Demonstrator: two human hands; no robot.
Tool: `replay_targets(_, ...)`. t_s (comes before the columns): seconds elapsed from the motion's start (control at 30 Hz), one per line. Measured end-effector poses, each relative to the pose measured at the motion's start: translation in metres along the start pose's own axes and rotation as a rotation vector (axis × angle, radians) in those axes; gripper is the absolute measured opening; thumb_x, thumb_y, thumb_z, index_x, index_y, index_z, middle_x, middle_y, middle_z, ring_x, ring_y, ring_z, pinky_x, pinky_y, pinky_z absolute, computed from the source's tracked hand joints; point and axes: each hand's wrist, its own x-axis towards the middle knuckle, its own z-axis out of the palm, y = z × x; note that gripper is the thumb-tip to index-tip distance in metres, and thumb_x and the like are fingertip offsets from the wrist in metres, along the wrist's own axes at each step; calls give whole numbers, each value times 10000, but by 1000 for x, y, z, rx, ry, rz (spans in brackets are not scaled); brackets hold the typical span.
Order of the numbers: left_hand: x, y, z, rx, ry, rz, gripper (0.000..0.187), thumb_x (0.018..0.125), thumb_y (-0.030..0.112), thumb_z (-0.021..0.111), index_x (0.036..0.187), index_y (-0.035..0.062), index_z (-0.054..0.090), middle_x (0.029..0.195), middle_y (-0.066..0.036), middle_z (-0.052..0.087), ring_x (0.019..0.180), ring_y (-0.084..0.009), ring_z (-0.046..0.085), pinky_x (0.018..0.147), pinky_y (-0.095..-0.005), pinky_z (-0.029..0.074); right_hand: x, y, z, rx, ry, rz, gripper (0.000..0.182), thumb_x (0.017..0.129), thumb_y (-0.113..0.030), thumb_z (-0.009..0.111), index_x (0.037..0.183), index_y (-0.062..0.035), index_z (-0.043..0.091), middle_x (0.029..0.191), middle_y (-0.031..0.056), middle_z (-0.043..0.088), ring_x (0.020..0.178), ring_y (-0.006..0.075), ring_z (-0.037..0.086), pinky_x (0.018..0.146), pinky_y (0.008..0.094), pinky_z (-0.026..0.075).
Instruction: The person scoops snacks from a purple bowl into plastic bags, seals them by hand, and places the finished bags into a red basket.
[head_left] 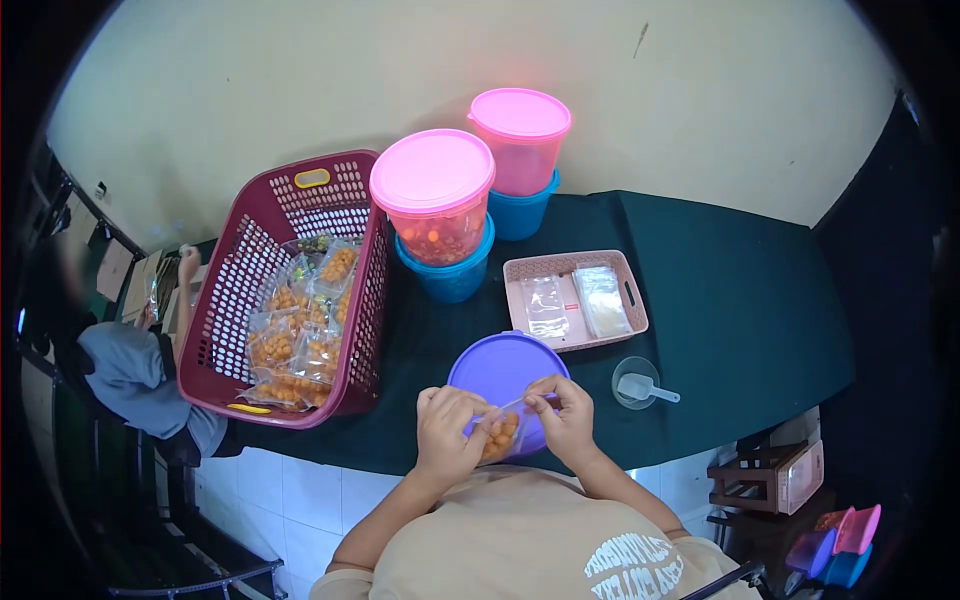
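Both my hands pinch the top edge of a clear plastic bag (501, 436) partly filled with round orange snack balls. My left hand (449, 428) grips its left side, and my right hand (563, 414) holds the right corner of the top. The bag hangs in front of my chest, over the near edge of a round purple lid (500, 368). Beyond the lid, a pink tray (515, 270) contains stacks of clear empty bags (601, 303). To the right of my right hand, a white scoop (637, 387) rests in a clear bowl (619, 372).
A maroon laundry basket (367, 330) with several filled snack bags (290, 345) stands left on the green-covered table (730, 300). Pink-lidded containers (432, 172) are stacked on blue ones (455, 280) near the wall. A person (130, 365) sits at far left. A wooden stool (745, 490) is at lower right.
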Motion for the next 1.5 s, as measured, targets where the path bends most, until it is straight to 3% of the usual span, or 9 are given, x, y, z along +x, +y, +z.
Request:
replay_targets(0.2,-4,0,2,-34,34,-58,133,814,138,697,775,54,601,783,-63,635,765,-238,586,821,-381,385,0,7,-11,-28,34,-19,106,878,-53,661,860,22,589,887,92,627,727,126,613,651,254,524)
replay_targets(0.4,-11,-3,5,-248,70,-248,127,837,130,683,791,41,605,833,-74,636,797,-254,586,820,-366,411,4,-5,-5,241,-182,37,74,847,-54,669,878,-10,619,893,76,657,869,155,606,767,306,500)
replay_targets(0.5,-4,7,9,-116,-13,-96,100,834,118,681,808,43,621,835,-76,635,787,-243,582,798,-354,402,4,-6,-5,66,-230,-37,87,821,-43,678,887,-12,630,875,84,652,885,194,590,797,319,474)
replay_targets(0.63,-12,6,14,-119,-60,-156,91,821,118,691,818,47,635,827,-81,634,775,-238,578,763,-350,392,4,-12,-6,-81,-194,-161,76,789,-29,685,857,-17,654,834,96,649,833,241,587,759,331,469)
replay_targets(0.8,-9,10,15,22,126,-3,91,798,99,702,794,44,630,784,-70,630,744,-235,563,726,-344,375,-1,-8,-2,-129,-134,-218,79,792,-55,710,810,-13,646,794,103,648,773,235,595,710,328,469)
replay_targets(1.23,-9,-4,5,-32,225,-57,122,824,98,680,755,29,606,734,-72,609,727,-234,548,720,-340,374,-4,-7,-18,-155,-55,-222,65,788,-47,703,796,-20,645,798,98,647,793,244,596,725,336,468)
replay_targets(1.33,-7,-10,5,-54,132,-55,124,855,131,663,850,21,607,845,-93,621,787,-228,555,772,-340,394,2,-12,-18,-182,-47,-239,56,793,-49,694,801,-24,645,810,101,644,815,256,601,731,344,475)
replay_targets(1.4,-1,-3,13,-262,325,-233,222,854,172,684,998,27,596,1004,-134,617,869,-269,562,858,-383,415,2,-13,-17,-194,-32,-259,61,794,-50,692,795,-20,638,803,103,639,815,256,601,735,348,476)
replay_targets(1.5,-12,6,8,-113,252,-141,397,823,220,727,1113,18,545,1122,-158,575,995,-276,550,903,-390,423,1,-14,-15,-172,42,-240,80,802,-51,685,830,-10,623,852,112,633,824,268,608,753,360,484)
